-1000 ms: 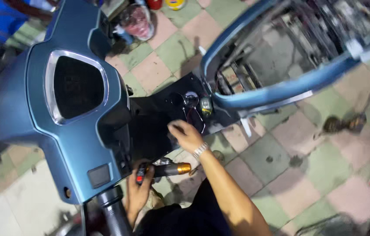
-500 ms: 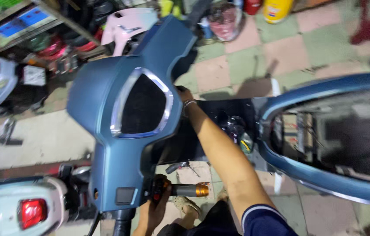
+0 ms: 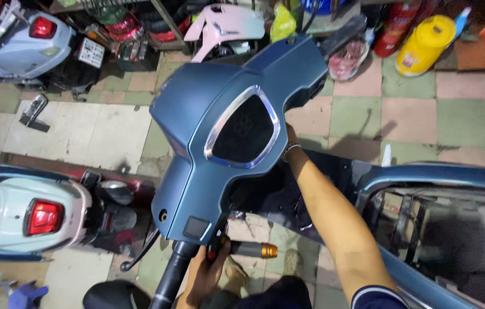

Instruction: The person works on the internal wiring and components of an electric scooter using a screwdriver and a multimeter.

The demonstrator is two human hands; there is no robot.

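Observation:
A matt blue scooter handlebar cover (image 3: 208, 171) with a dark chrome-rimmed display fills the middle of the head view. My left hand (image 3: 203, 273) grips the handlebar just below the cover, beside a black grip with an orange end cap (image 3: 253, 249). My right arm reaches up from the lower right, and my right hand (image 3: 291, 137) disappears behind the cover's right edge at the wrist, which wears a thin bracelet. What that hand touches is hidden. The scooter's blue body (image 3: 443, 177) with its open seat bay lies to the right.
A white scooter tail with a red lamp (image 3: 42, 216) stands at the left, another scooter (image 3: 25, 34) at the top left. A yellow jug (image 3: 423, 44), a red cylinder (image 3: 394, 23), a pink panel (image 3: 225, 26) and shelves of parts line the back. The floor is tiled.
The view has swung left and up across the workshop. My right hand has moved from the scooter's footwell area up behind the handlebar cover. My left hand has stayed on the handlebar.

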